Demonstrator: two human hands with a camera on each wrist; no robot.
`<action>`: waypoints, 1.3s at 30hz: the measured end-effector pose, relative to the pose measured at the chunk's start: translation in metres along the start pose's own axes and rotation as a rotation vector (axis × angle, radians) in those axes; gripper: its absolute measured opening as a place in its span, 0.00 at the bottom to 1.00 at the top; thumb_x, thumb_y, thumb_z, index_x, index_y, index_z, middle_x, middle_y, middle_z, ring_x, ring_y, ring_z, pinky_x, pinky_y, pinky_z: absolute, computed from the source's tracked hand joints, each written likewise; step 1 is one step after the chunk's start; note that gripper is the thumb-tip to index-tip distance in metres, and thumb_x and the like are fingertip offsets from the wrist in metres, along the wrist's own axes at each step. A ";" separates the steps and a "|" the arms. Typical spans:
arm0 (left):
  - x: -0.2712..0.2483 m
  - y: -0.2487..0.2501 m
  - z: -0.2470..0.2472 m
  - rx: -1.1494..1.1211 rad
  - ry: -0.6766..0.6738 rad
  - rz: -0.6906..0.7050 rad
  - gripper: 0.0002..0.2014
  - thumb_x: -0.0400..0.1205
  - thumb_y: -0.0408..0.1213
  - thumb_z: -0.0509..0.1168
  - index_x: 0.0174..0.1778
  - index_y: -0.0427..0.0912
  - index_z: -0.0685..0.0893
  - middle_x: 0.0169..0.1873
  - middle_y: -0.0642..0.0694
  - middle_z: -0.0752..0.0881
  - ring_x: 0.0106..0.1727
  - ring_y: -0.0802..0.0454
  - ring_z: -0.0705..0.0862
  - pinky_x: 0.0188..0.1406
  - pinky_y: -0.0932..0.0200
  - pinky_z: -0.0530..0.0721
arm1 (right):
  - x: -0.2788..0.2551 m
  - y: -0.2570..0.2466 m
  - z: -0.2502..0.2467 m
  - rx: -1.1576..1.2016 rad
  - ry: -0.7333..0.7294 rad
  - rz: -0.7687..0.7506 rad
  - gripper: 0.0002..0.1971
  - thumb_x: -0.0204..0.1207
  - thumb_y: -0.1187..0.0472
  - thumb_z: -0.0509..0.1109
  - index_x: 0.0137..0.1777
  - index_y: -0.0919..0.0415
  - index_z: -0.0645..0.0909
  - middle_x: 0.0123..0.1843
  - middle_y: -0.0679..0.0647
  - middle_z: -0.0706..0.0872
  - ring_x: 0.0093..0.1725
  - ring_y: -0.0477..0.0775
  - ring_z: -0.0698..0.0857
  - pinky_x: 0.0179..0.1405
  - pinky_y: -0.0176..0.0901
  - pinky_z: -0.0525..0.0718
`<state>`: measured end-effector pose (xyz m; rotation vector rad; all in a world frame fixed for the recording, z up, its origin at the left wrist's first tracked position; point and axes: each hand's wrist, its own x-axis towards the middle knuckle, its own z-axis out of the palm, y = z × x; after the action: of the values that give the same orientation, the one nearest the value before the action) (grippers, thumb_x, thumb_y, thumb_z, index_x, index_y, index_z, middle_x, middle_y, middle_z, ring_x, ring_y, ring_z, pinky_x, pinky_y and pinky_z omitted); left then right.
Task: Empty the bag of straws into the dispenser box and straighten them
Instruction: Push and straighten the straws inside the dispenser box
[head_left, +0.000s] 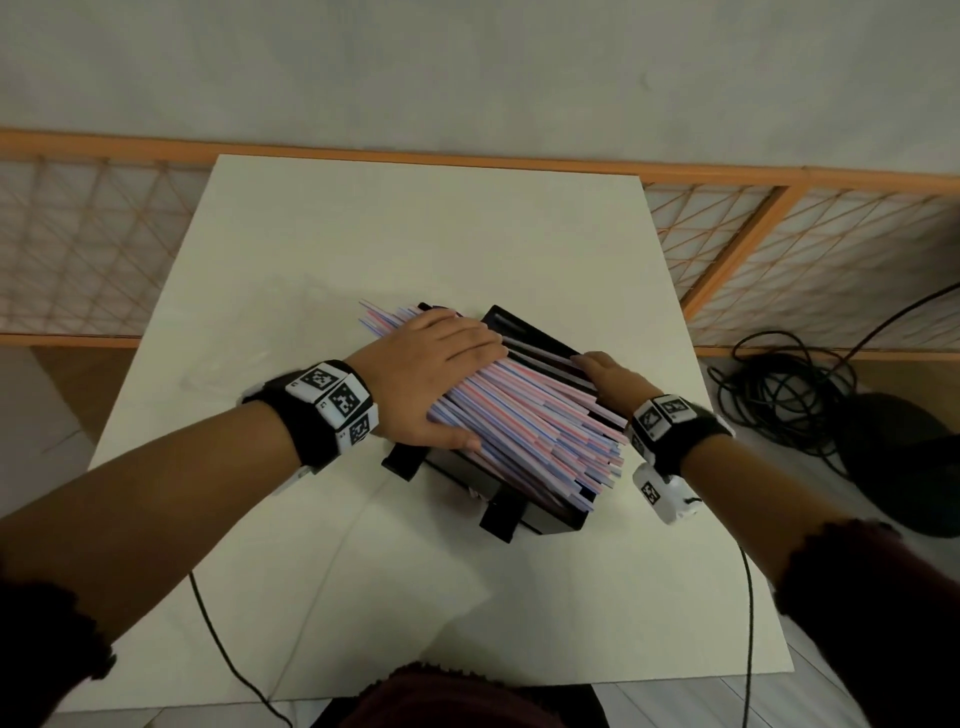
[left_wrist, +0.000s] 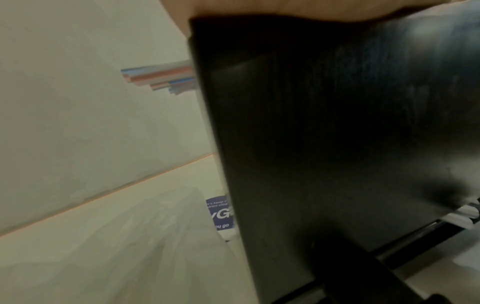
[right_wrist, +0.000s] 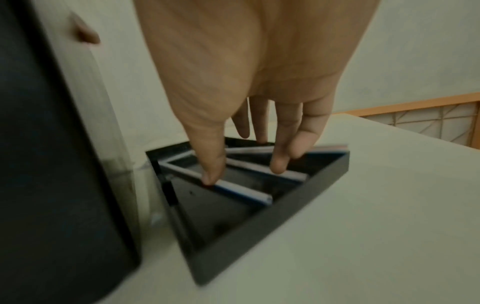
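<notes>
A black dispenser box (head_left: 524, 499) stands mid-table, heaped with pink and blue striped straws (head_left: 524, 410) that stick out past both ends. My left hand (head_left: 431, 374) lies flat on the heap, fingers straight, thumb along the near side. My right hand (head_left: 608, 371) reaches into the box's open black tray (right_wrist: 259, 230) at the right. There its straight fingers (right_wrist: 279, 166) and thumb touch a few loose straws (right_wrist: 246, 192). The left wrist view shows the box wall (left_wrist: 337, 144) and straw ends (left_wrist: 161, 76). The clear bag (left_wrist: 135, 236) lies flat, left of the box.
The white table (head_left: 415, 234) has bare surface behind and in front of the box. An orange-framed lattice screen (head_left: 779, 244) runs behind it. Black cables (head_left: 779, 384) coil on the floor at the right. Thin wrist cables (head_left: 748, 623) hang over the near edge.
</notes>
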<state>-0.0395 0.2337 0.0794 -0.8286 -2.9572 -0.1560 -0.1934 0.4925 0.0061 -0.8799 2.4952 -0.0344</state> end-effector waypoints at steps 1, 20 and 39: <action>0.000 0.000 0.000 0.002 0.003 -0.002 0.46 0.73 0.73 0.57 0.78 0.40 0.67 0.76 0.43 0.71 0.77 0.46 0.67 0.79 0.45 0.57 | 0.004 -0.001 0.004 -0.028 0.004 -0.001 0.28 0.81 0.66 0.63 0.80 0.61 0.59 0.80 0.60 0.60 0.69 0.68 0.76 0.70 0.59 0.73; 0.000 0.005 -0.002 0.018 0.054 -0.022 0.46 0.73 0.73 0.56 0.76 0.39 0.68 0.73 0.44 0.74 0.74 0.46 0.70 0.78 0.48 0.59 | 0.012 -0.013 0.014 -0.029 -0.013 0.131 0.15 0.82 0.60 0.59 0.65 0.65 0.75 0.64 0.64 0.78 0.64 0.66 0.78 0.62 0.55 0.79; 0.048 0.044 0.004 0.071 0.091 -0.599 0.51 0.67 0.77 0.48 0.74 0.39 0.69 0.69 0.42 0.77 0.69 0.42 0.73 0.75 0.40 0.61 | -0.072 -0.070 -0.145 0.156 0.429 -0.202 0.13 0.84 0.67 0.53 0.64 0.66 0.72 0.44 0.59 0.76 0.38 0.57 0.74 0.37 0.40 0.65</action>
<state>-0.0573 0.2964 0.0831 0.0896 -2.9997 -0.1106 -0.1703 0.4605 0.1778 -1.1511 2.7269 -0.5298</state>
